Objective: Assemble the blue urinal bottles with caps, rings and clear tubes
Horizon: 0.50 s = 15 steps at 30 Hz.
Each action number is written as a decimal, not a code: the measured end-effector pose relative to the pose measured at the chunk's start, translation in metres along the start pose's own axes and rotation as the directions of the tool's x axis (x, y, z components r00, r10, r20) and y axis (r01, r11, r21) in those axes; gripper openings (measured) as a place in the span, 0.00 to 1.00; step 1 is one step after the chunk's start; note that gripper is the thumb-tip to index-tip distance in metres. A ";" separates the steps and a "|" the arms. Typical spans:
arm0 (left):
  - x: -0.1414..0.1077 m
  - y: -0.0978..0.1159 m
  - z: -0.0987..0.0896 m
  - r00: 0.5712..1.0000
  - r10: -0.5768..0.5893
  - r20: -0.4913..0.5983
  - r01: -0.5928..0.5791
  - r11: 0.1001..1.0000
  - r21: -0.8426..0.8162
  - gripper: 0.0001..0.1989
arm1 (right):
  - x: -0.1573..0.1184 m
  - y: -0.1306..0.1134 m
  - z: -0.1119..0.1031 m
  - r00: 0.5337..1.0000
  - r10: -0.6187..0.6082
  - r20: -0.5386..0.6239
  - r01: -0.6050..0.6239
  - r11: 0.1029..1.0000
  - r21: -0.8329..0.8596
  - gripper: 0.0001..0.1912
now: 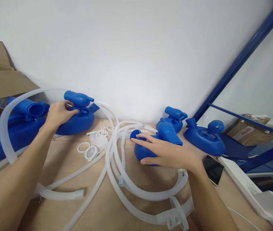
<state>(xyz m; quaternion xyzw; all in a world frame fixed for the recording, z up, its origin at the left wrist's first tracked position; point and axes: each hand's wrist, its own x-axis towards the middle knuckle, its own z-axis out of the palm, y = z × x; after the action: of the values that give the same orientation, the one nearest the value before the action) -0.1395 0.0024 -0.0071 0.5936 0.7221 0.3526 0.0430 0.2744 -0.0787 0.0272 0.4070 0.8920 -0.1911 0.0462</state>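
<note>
My left hand is at a blue plastic bottle near the wall, its thumb and fingers closed about the top by the handle. That bottle has a fat spout on top and a smaller one at its right end. My right hand lies over another blue bottle in the middle of the table, fingers stretched and spread, touching its top. The hand covers much of this bottle and its handle. Between the hands lie coils of clear white tubing and a pile of white rings and caps.
A larger blue bottle stands left beside a cardboard box. Two more bottles, a small one and a wider one, are right. A phone, a power strip and a blue metal frame border the right side.
</note>
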 end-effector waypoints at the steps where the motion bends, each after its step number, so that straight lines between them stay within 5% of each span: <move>1: -0.002 0.004 -0.007 1.000 0.008 -0.001 -0.008 0.999 0.039 0.25 | 0.001 0.002 -0.001 1.000 0.012 -0.001 -0.012 1.000 0.010 0.39; 6: -0.004 0.013 -0.032 1.000 -0.013 0.000 0.012 0.968 0.250 0.32 | 0.004 0.008 -0.003 0.986 0.163 -0.019 -0.163 0.987 0.009 0.42; 11: -0.005 0.014 -0.048 0.999 -0.036 0.020 0.027 0.947 0.321 0.26 | 0.009 0.016 0.000 0.988 0.149 -0.032 -0.149 0.989 0.016 0.45; 15: -0.017 0.023 -0.072 0.998 -0.006 -0.064 0.030 0.923 0.384 0.26 | 0.015 0.031 0.001 0.995 0.093 -0.040 -0.091 0.995 0.037 0.41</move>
<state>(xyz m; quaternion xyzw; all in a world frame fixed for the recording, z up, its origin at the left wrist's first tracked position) -0.1506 -0.0443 0.0533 0.5729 0.7835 0.2219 -0.0933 0.2872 -0.0500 0.0137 0.4524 0.8696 -0.1959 0.0290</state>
